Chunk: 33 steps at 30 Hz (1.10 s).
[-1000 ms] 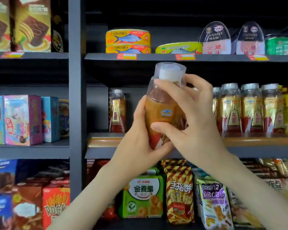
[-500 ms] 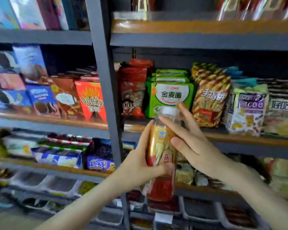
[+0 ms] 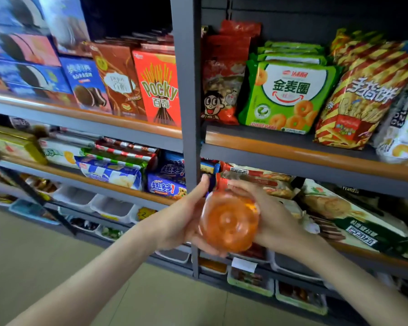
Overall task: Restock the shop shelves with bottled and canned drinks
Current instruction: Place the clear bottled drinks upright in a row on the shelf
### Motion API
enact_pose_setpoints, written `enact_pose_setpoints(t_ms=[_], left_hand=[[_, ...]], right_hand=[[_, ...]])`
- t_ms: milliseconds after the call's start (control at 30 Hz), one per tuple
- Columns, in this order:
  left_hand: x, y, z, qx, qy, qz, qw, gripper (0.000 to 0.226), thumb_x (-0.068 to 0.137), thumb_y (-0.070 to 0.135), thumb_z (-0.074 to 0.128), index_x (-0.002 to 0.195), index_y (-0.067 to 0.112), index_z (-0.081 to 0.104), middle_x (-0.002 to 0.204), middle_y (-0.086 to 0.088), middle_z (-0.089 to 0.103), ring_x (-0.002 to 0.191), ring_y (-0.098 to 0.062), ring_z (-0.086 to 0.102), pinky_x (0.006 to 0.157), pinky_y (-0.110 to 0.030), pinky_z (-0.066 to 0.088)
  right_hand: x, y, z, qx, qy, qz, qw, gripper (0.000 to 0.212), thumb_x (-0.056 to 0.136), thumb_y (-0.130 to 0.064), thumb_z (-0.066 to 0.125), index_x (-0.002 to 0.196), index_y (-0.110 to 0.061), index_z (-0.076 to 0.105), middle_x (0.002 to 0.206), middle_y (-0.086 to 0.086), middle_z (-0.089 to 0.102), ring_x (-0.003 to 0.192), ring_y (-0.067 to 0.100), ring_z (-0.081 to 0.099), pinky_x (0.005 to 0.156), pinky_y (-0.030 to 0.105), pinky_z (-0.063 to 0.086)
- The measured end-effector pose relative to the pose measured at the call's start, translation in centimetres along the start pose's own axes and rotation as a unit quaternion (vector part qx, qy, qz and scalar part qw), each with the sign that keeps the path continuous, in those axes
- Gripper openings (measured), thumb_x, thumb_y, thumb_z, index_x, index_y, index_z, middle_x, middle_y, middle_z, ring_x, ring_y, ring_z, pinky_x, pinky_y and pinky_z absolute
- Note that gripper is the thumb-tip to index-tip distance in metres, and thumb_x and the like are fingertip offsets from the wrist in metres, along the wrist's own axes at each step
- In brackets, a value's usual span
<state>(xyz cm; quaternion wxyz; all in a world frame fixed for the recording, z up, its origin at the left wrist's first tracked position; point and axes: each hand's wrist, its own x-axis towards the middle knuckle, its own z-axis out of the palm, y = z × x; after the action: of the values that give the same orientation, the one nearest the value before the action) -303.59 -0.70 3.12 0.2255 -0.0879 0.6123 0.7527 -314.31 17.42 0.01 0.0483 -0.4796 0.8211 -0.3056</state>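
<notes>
- Found a clear plastic bottle of amber-orange drink (image 3: 229,224) held in the air between both hands, low before the grey metal shelf upright (image 3: 189,90), resting on no shelf.
- Noted its round base turned to the camera, long axis running away towards the shelving, cap end hidden behind the body.
- Recorded the left hand (image 3: 181,222) cupped round the bottle's left side, thumb raised alongside, fingers curled beneath: grasping the bottle.
- Recorded the right hand (image 3: 276,220) wrapped over its right side, fingers curled on it: likewise grasping. Judged neither hand nearer, with the bottle squarely between them.
- Saw only snacks on the shelves nearby: a red cardboard biscuit-stick box (image 3: 160,90), a green foil bag of ring snacks (image 3: 287,95). Saw no drinks row.
- Judged that shelving would call for righting the bottle, cap up, and carrying it to a drinks shelf not in view.
</notes>
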Motion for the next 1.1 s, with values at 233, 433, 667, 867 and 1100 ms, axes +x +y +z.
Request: enact_pose_setpoints(t_ms=[233, 433, 667, 867, 1100], left_hand=[[0.9, -0.4, -1.6, 0.382, 0.209, 0.212, 0.875, 0.028, 0.099, 0.024, 0.053, 0.126, 0.024, 0.052, 0.097, -0.003, 0.07, 0.083, -0.011, 0.067, 0.077, -0.032, 0.056], [3.5, -2.4, -3.2, 0.736, 0.253, 0.412, 0.474, 0.079, 0.086, 0.027, 0.056, 0.15, 0.016, 0.011, 0.152, -0.018, 0.018, 0.147, -0.031, 0.01, 0.118, -0.055, 0.015], [5.4, -2.4, -1.8, 0.684, 0.254, 0.465, 0.501, 0.063, 0.081, 0.044, 0.064, 0.126, 0.005, 0.045, 0.121, -0.015, 0.063, 0.113, -0.03, 0.057, 0.097, -0.045, 0.047], [5.6, -2.2, 0.5, 0.62, 0.293, 0.332, 0.648, 0.075, 0.059, 0.067, 0.062, 0.112, 0.015, 0.051, 0.091, 0.004, 0.067, 0.077, -0.016, 0.064, 0.053, -0.022, 0.044], [5.8, -1.1, 1.1, 0.507, 0.221, 0.198, 0.809, 0.08, 0.063, 0.065, 0.076, 0.123, 0.022, 0.046, 0.089, 0.014, 0.066, 0.079, -0.006, 0.064, 0.073, -0.024, 0.052]], right_hand=[[-0.1, 0.5, 0.8, 0.304, 0.009, 0.135, 0.943, 0.068, 0.061, -0.035, 0.09, 0.113, -0.04, 0.047, 0.1, -0.02, 0.069, 0.099, -0.011, 0.06, 0.08, 0.011, 0.048], [-0.2, -0.1, 0.2, 0.475, -0.068, 0.154, 0.864, 0.075, 0.068, -0.04, 0.075, 0.134, -0.041, 0.04, 0.121, -0.013, 0.066, 0.109, 0.009, 0.064, 0.082, 0.026, 0.055], [-1.0, 0.6, -1.9, 0.556, -0.111, 0.253, 0.784, 0.097, 0.061, -0.06, 0.082, 0.134, -0.007, 0.047, 0.116, 0.018, 0.066, 0.093, 0.023, 0.071, 0.072, 0.03, 0.058], [-1.2, 1.9, -3.1, 0.475, 0.044, 0.234, 0.847, 0.078, 0.068, -0.072, 0.065, 0.091, 0.003, 0.064, 0.077, 0.034, 0.062, 0.054, 0.03, 0.061, 0.05, 0.032, 0.052], [-1.1, -0.4, -4.5, 0.395, 0.194, 0.078, 0.895, 0.038, 0.093, -0.041, 0.049, 0.131, -0.036, 0.046, 0.114, -0.018, 0.065, 0.109, 0.003, 0.061, 0.087, 0.018, 0.048]])
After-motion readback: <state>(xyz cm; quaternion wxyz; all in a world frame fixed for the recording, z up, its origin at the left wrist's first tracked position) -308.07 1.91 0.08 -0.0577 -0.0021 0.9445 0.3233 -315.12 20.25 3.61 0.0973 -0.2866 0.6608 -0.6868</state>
